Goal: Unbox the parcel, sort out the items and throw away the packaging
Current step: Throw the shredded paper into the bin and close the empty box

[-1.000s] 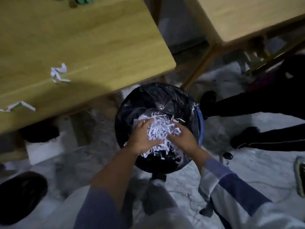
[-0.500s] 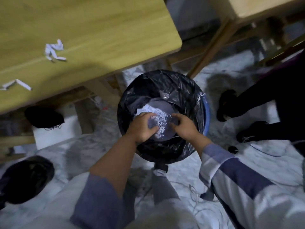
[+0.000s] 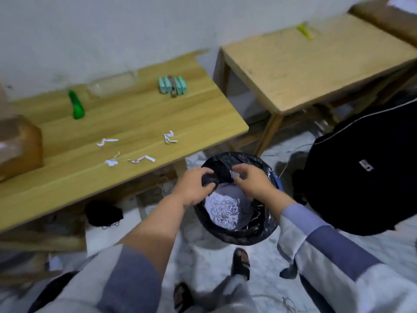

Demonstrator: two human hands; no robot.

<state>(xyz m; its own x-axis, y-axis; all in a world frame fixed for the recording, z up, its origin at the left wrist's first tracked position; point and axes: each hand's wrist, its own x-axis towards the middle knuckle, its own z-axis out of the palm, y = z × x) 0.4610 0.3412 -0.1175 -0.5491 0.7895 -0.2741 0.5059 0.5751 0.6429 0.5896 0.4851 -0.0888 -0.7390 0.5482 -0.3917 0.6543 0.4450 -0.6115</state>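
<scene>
A round bin lined with a black bag [image 3: 234, 236] stands on the floor by the table's corner. White shredded paper filling [image 3: 225, 210] lies in a heap inside it. Both my hands hover over the bin's far rim. My left hand [image 3: 194, 187] has loosely curled fingers and nothing in it. My right hand [image 3: 253, 180] has its fingers spread and is empty too. Several white paper shreds [image 3: 142, 158] lie on the wooden table [image 3: 135, 123]. A brown cardboard box [image 3: 18, 143] sits at the table's left edge.
A green cutter [image 3: 76, 106] and a bundle of teal items [image 3: 172, 85] lie near the wall on the table. A second wooden table [image 3: 316, 62] with a yellow object [image 3: 304, 31] stands to the right. A person in black [image 3: 365, 177] stands right of the bin.
The bundle of shredded paper has left my hands and now lies in the bin. Both hands have risen to the rim, and my view has tilted up onto the tables.
</scene>
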